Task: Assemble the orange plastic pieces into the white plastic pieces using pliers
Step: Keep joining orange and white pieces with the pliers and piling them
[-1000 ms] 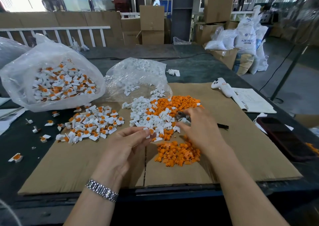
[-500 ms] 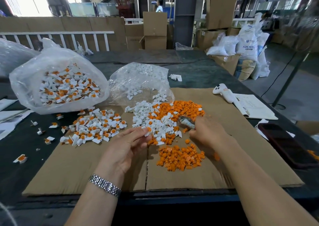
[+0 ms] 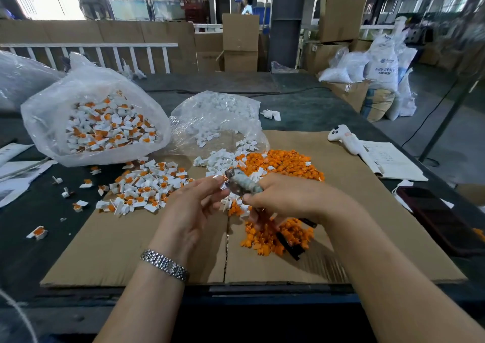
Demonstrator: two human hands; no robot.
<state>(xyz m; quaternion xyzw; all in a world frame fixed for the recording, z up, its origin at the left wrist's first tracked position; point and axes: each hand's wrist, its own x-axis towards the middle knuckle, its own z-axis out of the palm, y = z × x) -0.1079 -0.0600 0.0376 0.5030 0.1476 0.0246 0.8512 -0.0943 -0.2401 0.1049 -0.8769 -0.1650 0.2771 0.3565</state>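
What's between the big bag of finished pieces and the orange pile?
In the head view, the clear bag of white pieces sits between the big bag and the orange pile.

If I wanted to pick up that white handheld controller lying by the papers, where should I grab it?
Judging by its shape, grip the white plastic controller round its slim handle, coming from above. The handle lies flat on the brown cardboard sheet, angled toward the open paper booklet, and is narrower than the rounded head.

Single head-worn wide-angle view, looking forward and down from close above the table (image 3: 301,101), both forearms entering from the bottom edge.
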